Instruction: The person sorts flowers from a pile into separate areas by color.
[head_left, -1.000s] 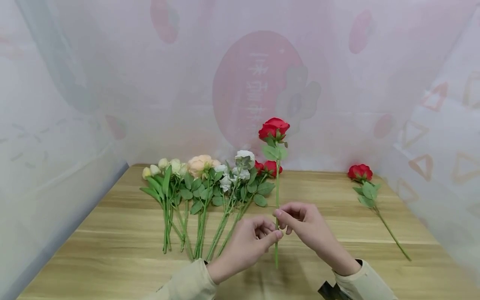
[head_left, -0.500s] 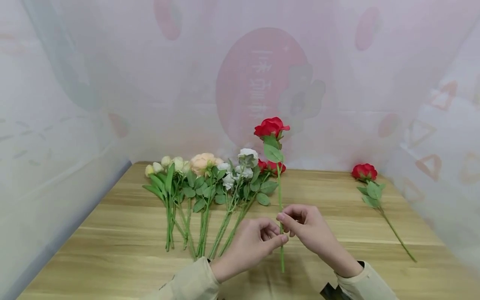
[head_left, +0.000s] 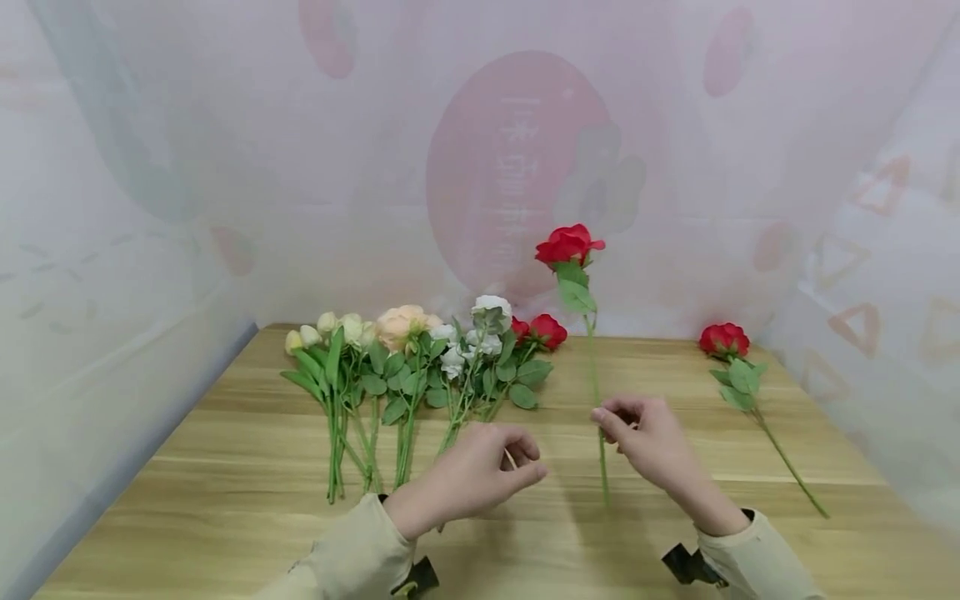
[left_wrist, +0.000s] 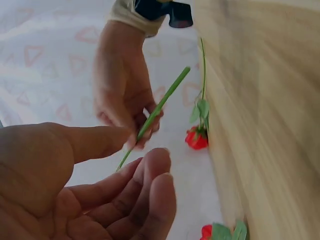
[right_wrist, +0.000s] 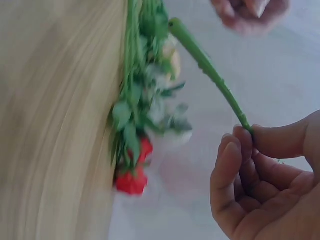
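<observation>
My right hand [head_left: 648, 442] pinches the stem of a red rose [head_left: 570, 244] between thumb and fingertips, holding it upright above the table. In the right wrist view the bare lower stem [right_wrist: 212, 72] sticks out past the pinch. My left hand [head_left: 472, 471] is apart from the rose, its fingers loosely bent and nothing between them. Close behind that hand lie white flowers [head_left: 491, 310] and red roses [head_left: 547, 331], their lower stems partly hidden by it. Another red rose [head_left: 724, 339] lies alone on the right.
Pale tulips [head_left: 327, 323] and peach flowers [head_left: 401, 325] lie in the row at the left, stems toward me. The wooden table [head_left: 225, 533] backs onto a printed cloth [head_left: 360, 167], which also rises at both sides.
My left hand has let go of the rose stem and drawn back to the left. My right hand has carried the rose to the right.
</observation>
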